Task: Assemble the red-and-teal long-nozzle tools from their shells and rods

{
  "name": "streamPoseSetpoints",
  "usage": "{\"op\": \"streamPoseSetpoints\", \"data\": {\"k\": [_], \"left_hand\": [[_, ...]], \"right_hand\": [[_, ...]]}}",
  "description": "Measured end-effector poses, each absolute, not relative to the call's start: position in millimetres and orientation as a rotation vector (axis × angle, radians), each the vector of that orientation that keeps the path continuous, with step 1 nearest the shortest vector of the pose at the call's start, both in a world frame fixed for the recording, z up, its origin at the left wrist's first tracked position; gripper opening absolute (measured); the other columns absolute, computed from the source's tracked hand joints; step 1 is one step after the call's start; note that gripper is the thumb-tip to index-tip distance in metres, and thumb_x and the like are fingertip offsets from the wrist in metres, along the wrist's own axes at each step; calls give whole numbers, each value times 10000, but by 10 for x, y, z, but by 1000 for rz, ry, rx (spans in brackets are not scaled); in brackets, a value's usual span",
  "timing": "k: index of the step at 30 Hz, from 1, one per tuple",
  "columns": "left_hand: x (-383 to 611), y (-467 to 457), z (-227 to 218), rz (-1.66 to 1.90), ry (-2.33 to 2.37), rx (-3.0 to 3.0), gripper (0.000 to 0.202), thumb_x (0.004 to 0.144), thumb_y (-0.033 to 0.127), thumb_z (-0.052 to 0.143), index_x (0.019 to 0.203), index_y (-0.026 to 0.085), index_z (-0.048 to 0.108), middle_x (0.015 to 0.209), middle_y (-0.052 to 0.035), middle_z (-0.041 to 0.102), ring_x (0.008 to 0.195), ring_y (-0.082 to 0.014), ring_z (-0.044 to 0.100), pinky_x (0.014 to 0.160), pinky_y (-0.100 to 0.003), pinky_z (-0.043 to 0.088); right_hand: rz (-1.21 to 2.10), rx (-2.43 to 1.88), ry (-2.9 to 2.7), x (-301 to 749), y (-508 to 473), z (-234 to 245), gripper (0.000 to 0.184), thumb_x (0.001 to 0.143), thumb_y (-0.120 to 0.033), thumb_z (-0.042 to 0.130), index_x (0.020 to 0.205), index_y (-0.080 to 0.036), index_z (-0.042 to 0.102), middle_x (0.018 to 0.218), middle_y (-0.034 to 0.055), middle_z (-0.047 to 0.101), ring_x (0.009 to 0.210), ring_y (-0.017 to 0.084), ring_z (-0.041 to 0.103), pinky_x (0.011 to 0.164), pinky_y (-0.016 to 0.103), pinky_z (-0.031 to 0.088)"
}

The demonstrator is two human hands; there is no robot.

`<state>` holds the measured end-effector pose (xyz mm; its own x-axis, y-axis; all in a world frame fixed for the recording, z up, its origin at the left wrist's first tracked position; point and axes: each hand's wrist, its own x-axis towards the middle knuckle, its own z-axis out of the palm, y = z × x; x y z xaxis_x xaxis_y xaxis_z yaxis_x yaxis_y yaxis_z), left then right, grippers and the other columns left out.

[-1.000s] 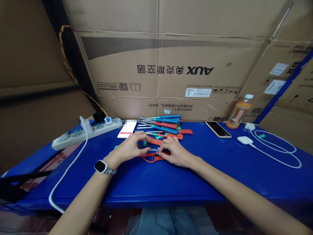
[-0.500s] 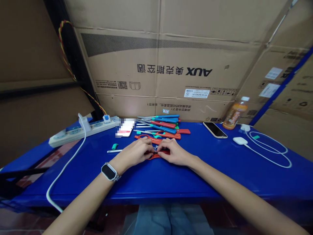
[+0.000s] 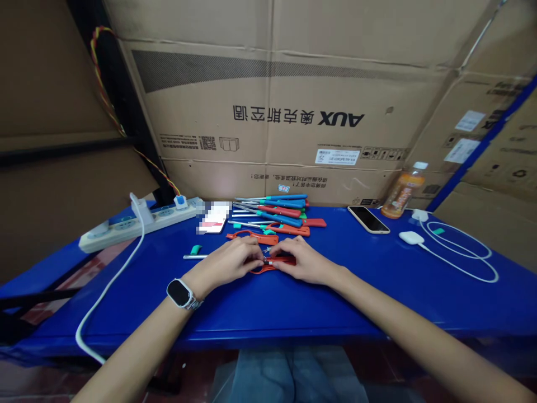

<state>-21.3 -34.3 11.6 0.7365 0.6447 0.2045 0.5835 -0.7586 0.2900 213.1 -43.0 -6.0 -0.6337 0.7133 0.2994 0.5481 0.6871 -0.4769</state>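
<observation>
Both hands rest on the blue table [image 3: 293, 302] at a red plastic tool [image 3: 280, 262] lying flat. My left hand [image 3: 229, 263], with a smartwatch [image 3: 180, 293] on its wrist, has its fingers curled onto the tool's left end. My right hand [image 3: 302, 262] pinches the tool's right part. A small metal piece shows between the fingertips. Just behind lies another red tool [image 3: 255, 237]. Farther back is a heap of screwdrivers [image 3: 277, 212] with blue, red and green handles.
A loose metal rod [image 3: 195, 257] and a green cap [image 3: 196, 249] lie left of my hands. A power strip [image 3: 138, 223] with a white cable sits at the left, a phone [image 3: 368, 219], an orange bottle [image 3: 403, 194] and a white charger [image 3: 411, 238] at the right. Cardboard boxes [image 3: 272, 123] stand behind.
My hands have drawn together on the red tool and slid it slightly towards me. The left hand moved right off the metal rod and green cap, which now show.
</observation>
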Motion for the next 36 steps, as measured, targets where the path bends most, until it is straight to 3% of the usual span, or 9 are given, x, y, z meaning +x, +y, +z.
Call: {"op": "streamPoseSetpoints", "data": {"k": [9,18,27,36], "left_hand": [[-204,-354,45,482,915,2685,154,960,260,516,934,193,652,929,-42,654,842,-175,612,762,-275,452],[-182,-389,59,481,863,2677,203,976,243,482,980,195,680,982,-62,627,880,-179,609,803,-288,466],[-216,-419,47,447,871,2713,197,975,237,489,916,203,674,928,-41,621,840,-161,602,769,-259,444],[-157,-448,4,472,842,2785,269,994,239,438,890,181,679,909,-63,606,814,-168,594,741,-269,451]], "right_hand": [[360,-921,-2496,2102,-482,-47,117,956,-231,557,978,-209,670,1032,42,735,991,186,649,900,355,357],[68,-833,-2616,2158,-579,-113,237,997,-221,464,1059,-178,689,1194,93,703,1127,209,630,916,366,388],[181,-908,-2609,2146,-615,-66,220,983,-212,488,1096,-203,676,1146,75,724,1059,211,667,887,347,436],[182,-925,-2573,2146,-597,-128,187,972,-213,518,1006,-208,701,1122,69,735,945,211,699,825,346,443]]}}
